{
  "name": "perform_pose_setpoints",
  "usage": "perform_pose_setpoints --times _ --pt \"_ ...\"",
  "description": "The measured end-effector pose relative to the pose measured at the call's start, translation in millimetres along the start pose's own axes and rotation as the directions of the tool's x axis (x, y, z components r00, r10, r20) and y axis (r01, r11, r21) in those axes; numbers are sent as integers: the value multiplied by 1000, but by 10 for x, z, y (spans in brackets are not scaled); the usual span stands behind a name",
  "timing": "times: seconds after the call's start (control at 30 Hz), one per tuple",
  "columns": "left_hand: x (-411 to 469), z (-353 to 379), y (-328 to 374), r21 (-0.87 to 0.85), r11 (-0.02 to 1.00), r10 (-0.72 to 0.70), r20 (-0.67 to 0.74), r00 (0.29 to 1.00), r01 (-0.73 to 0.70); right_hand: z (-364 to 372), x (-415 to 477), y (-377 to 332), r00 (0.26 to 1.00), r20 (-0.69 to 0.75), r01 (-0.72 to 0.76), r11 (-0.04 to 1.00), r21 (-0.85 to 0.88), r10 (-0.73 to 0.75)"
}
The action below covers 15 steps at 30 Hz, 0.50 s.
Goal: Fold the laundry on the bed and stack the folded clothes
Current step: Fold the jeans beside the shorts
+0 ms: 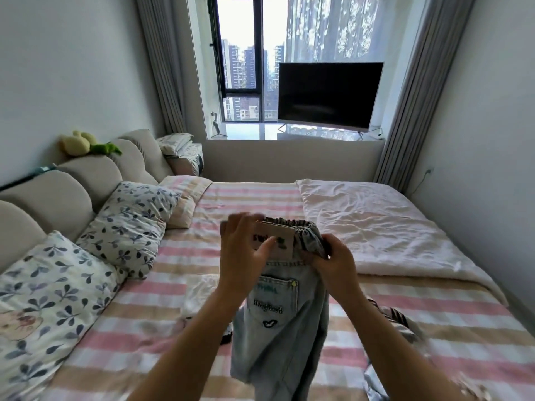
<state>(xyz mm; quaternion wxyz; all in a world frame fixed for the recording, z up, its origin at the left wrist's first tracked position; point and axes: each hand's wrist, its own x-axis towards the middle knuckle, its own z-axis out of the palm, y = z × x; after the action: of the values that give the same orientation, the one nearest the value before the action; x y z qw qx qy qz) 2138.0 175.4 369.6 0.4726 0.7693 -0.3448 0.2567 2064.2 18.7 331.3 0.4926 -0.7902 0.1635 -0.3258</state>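
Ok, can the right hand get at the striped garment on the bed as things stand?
Probably not yet: the right hand grips the denim jeans. The striped garment lies beside it with nothing between, so once freed it likely could.

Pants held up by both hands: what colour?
Light-blue washed denim pants; shows best in the head view.

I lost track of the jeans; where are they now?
Head view, centre: the jeans hang above the striped bed, their waistband gripped by the left hand and the right hand.
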Motion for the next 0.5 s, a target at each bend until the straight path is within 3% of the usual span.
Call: perform_pose_setpoints --times 0.17,0.27,0.33,0.4,0.47,0.5 --pt "-552 174 -62 -206 917 -311 166 936 341 251 -232 103 996 -83 -40 999 2 40" --pt "-628 188 -40 -237 874 -401 144 905 425 324 -286 84 996 -83 -21 1000 1 21" --pt "-568 108 -44 -137 944 -293 75 953 301 330 -293 53 999 -41 -1 1000 31 3" --pt "-404 -9 -67 34 998 -60 99 993 57 328 -293 4 999 26 31 998 49 -33" --pt "-159 -119 -71 193 971 76 311 947 -141 332 -289 -58 993 94 71 996 58 -77" --pt "-28 -154 -75 253 948 65 445 893 -195 342 -295 -87 988 123 86 994 69 -94"
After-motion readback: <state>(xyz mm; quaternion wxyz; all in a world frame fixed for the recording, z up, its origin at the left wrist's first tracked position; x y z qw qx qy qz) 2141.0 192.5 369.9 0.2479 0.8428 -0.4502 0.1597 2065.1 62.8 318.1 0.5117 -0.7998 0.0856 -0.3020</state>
